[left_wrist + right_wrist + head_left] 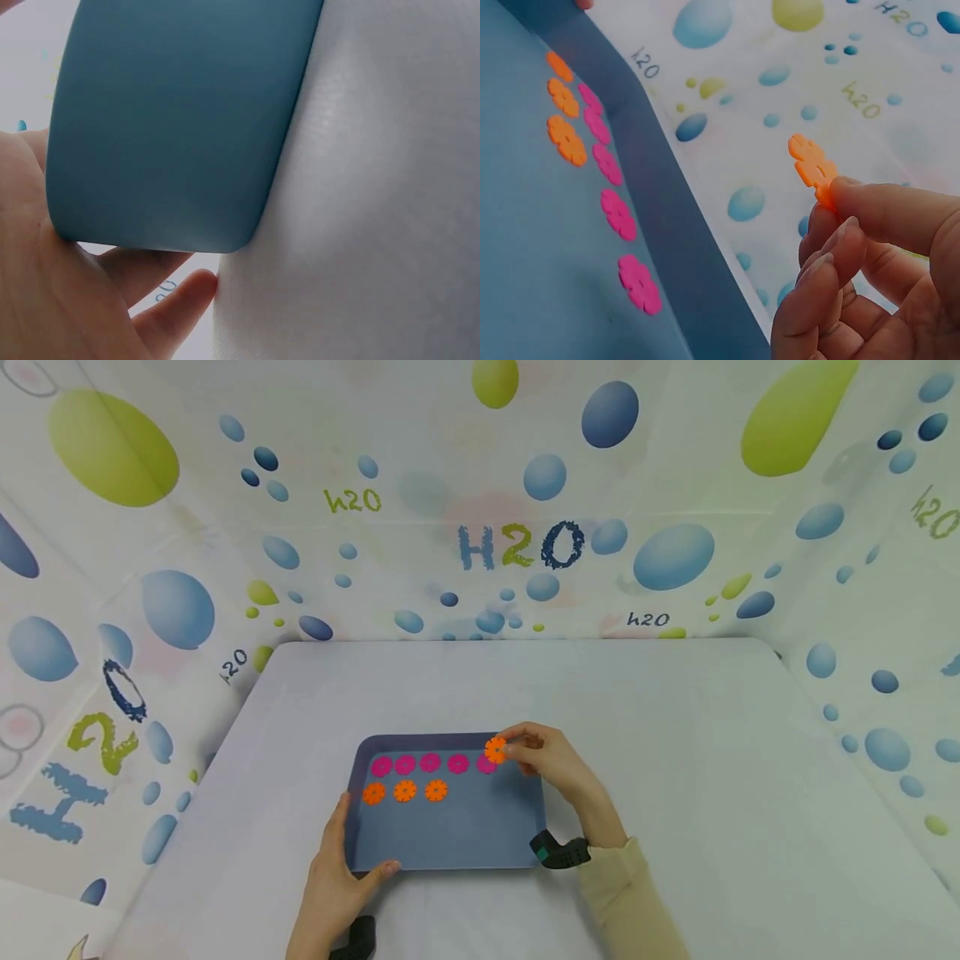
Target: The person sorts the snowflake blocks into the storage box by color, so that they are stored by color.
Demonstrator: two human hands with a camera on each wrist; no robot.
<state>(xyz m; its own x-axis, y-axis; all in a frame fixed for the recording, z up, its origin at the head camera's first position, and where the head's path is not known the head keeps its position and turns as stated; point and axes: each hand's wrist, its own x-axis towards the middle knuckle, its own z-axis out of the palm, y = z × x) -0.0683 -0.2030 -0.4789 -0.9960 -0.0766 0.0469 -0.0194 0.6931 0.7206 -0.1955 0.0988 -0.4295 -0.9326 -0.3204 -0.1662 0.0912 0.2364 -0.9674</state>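
My right hand (558,764) pinches an orange notched flower-shaped disc (807,157) between thumb and fingers, above the back right of a blue-grey tray (480,835). In the head view this disc partly covers the last of several pink flower-shaped discs (430,763), which form a row along the tray's back. Three more orange discs (405,791) sit in a row in front of them, toward the left. My left hand (337,868) holds the tray's front left corner, thumb over the front rim and fingers along the left side. Close up, the left wrist view shows the tray's plain outer surface (180,127).
The tray stands on a table with a white cloth (720,793). Behind and at the sides hang white sheets (420,552) printed with blue and green drops and H2O lettering. A dark wrist-worn device (562,852) sits by the right sleeve (630,893).
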